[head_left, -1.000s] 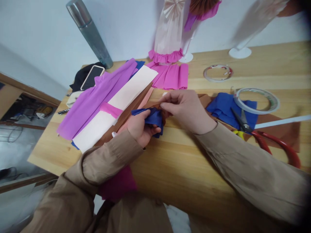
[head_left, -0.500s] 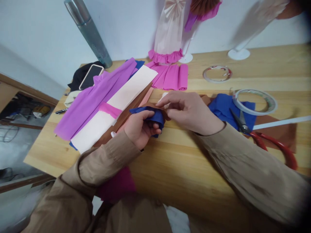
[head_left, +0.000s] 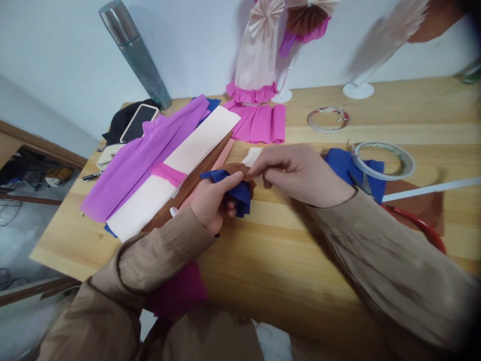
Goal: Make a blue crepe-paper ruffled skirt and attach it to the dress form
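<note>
My left hand (head_left: 210, 203) is closed round a folded blue piece of crepe paper (head_left: 241, 196) above the table. A gathered brown crepe paper strip (head_left: 230, 170) lies against the blue one, and the left thumb presses on it. With fingertips pinched together, my right hand (head_left: 300, 173) grips the edge of the brown strip, just right of the left thumb. The exact pinch point is partly hidden by the fingers. Behind the right fingertips shows a small white piece (head_left: 252, 156).
Purple crepe paper (head_left: 150, 160) and a white strip (head_left: 210, 135) lie left; pink pleated paper (head_left: 263, 124) lies behind. Tape rolls (head_left: 408, 170), red-handled scissors (head_left: 424, 225) and blue paper (head_left: 336, 163) are right. A flask (head_left: 141, 65) stands by the wall. Paper dress figures (head_left: 257, 60) stand at the back.
My left thumb has shifted right and up onto the brown strip. The right fingers still pinch its edge, and more of the white piece shows. The view has moved slightly.
</note>
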### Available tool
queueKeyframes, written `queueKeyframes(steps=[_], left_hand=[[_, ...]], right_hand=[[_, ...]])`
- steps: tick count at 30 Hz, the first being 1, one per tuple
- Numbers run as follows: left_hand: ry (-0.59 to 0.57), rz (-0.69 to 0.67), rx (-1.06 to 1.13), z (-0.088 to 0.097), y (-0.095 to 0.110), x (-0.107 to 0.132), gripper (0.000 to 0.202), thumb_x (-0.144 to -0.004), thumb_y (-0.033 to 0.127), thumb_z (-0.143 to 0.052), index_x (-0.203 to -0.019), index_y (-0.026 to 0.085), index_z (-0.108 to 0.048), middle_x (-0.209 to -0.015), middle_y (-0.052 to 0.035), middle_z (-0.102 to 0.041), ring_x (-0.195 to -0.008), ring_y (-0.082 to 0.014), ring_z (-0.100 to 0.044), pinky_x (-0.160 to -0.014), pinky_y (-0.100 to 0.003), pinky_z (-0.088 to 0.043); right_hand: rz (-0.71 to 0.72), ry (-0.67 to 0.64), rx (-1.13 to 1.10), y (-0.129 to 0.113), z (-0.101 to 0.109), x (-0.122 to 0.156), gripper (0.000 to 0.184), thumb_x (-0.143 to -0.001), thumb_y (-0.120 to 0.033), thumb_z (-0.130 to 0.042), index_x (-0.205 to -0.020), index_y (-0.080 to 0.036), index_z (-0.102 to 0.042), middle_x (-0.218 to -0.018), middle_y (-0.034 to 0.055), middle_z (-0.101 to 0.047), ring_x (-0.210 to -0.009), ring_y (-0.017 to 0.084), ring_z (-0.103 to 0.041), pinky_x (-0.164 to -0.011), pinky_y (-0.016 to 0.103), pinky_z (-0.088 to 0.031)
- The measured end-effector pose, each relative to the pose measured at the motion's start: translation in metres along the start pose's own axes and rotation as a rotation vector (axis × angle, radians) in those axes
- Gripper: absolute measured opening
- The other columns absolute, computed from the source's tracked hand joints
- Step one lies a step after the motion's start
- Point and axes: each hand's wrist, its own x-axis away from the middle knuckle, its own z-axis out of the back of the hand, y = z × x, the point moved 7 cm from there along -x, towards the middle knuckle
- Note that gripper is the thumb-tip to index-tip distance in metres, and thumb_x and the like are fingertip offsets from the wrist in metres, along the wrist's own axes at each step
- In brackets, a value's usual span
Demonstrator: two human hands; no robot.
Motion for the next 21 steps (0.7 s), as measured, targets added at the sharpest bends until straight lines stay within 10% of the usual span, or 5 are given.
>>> queueKeyframes(steps=[5,21], left_hand=[[0.086,0.020,-0.045,0.004,-0.004,-0.001,0.005,-0.078,0.017,-0.059,-0.076,0.015,-0.055,-0.046,0.0050,-0.044,-0.035,-0.0056,-0.034,-0.031,-0.015,-0.024],[-0.003,-0.074,-0.181,-0.004,-0.002,0.003,0.019,-0.072,0.031,-0.070,-0.081,0.017,-0.059,-0.060,0.0024,-0.054,-0.038,-0.0043,-0.036,-0.031,-0.016,-0.020]], right_hand=[[-0.321,-0.051,-0.082,0.022,-0.004,0.002,0.031,-0.054,0.006,-0.043,-0.052,-0.017,-0.064,-0.044,-0.0047,-0.058,-0.039,0.010,-0.055,-0.042,0.020,-0.043],[-0.186,-0.364,-0.206,0.013,-0.021,0.008,0.036,-0.062,0.006,-0.046,-0.065,-0.020,-0.070,-0.059,-0.0036,-0.066,-0.046,0.009,-0.059,-0.046,0.021,-0.048]])
